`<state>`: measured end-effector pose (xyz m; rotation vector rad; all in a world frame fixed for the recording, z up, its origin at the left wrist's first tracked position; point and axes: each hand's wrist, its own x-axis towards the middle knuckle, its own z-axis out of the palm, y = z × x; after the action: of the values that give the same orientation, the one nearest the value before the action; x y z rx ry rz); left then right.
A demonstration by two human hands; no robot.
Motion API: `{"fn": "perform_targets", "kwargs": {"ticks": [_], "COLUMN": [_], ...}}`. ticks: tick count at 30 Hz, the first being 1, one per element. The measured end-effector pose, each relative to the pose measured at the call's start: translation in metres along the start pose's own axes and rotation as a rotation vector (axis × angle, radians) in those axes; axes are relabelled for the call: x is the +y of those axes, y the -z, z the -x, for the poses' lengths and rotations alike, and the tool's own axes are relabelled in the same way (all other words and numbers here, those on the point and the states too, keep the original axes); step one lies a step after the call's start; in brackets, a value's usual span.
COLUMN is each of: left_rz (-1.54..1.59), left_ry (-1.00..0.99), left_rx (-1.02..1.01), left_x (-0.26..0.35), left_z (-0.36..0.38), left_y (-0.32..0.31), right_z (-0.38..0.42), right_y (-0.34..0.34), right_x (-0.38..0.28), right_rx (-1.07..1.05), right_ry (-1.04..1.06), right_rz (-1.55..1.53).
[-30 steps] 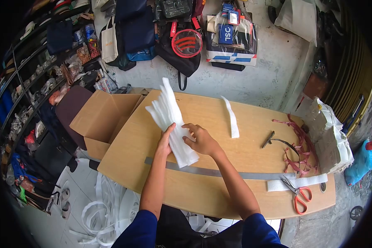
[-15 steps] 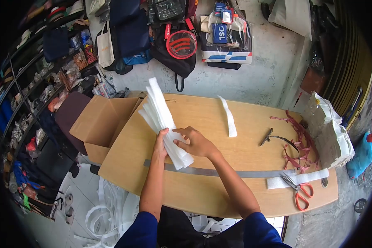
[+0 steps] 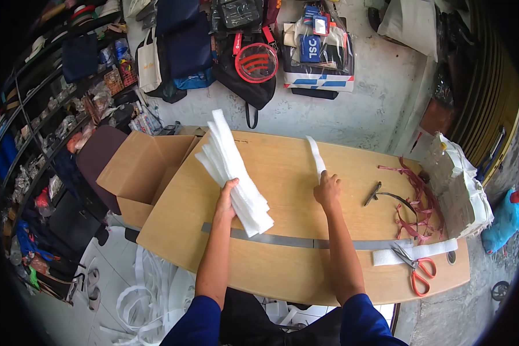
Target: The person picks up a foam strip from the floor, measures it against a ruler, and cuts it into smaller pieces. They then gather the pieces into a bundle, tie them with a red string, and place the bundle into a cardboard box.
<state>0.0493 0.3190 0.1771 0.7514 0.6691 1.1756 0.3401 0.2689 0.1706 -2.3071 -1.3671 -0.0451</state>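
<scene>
A fanned bundle of white foam strips [image 3: 236,179] is held upright at a slant above the table, with my left hand [image 3: 227,199] closed around its left edge. My right hand [image 3: 328,189] has its fingers curled over the near end of a single white foam strip [image 3: 314,154] on the table. That end of the strip is hidden under the fingers. Another white foam strip [image 3: 438,248] lies at the right front, partly beneath scissors with orange handles [image 3: 419,275]. A long grey metal ruler [image 3: 282,240] lies across the table in front of both hands.
Reddish ribbons [image 3: 424,202] and a dark cord [image 3: 398,195] lie on the table's right side, beside a white wrapped block [image 3: 461,184]. An open cardboard box [image 3: 135,167] stands at the left. White strips [image 3: 150,294] are heaped on the floor. Bags [image 3: 181,49] hang on the wall.
My right hand has left the bundle and moved right, onto the near end of the single strip. My left hand still holds the bundle in nearly the same place.
</scene>
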Motion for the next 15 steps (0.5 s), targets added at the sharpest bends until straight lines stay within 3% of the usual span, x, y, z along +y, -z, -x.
{"fn": "perform_targets", "kwargs": {"ticks": [2, 6, 8, 10, 11, 15], "left_rz": [-0.003, 0.028, 0.042, 0.039, 0.031, 0.014], "left_ry": [0.008, -0.014, 0.01, 0.016, 0.024, 0.012], "left_rx": [0.003, -0.06, -0.056, -0.093, -0.138, -0.057], "left_x": [-0.002, -0.005, -0.002, -0.002, -0.002, 0.0], "left_z": [-0.005, -0.007, -0.004, -0.004, -0.004, -0.005], "left_y": [0.003, 0.006, 0.0, 0.002, 0.004, 0.001], "right_z": [0.0, 0.006, 0.035, 0.066, 0.075, 0.082], "right_y": [0.01, 0.044, 0.065, 0.068, 0.052, 0.023], "right_x": [-0.009, -0.058, -0.096, -0.125, -0.13, -0.139], "right_rx": [0.035, -0.01, 0.024, -0.028, -0.126, -0.13], "right_ry": [0.015, 0.267, 0.514, 0.614, 0.618, 0.554], "right_rz": [-0.063, -1.019, -0.978, -0.72, -0.762, -0.847]}}
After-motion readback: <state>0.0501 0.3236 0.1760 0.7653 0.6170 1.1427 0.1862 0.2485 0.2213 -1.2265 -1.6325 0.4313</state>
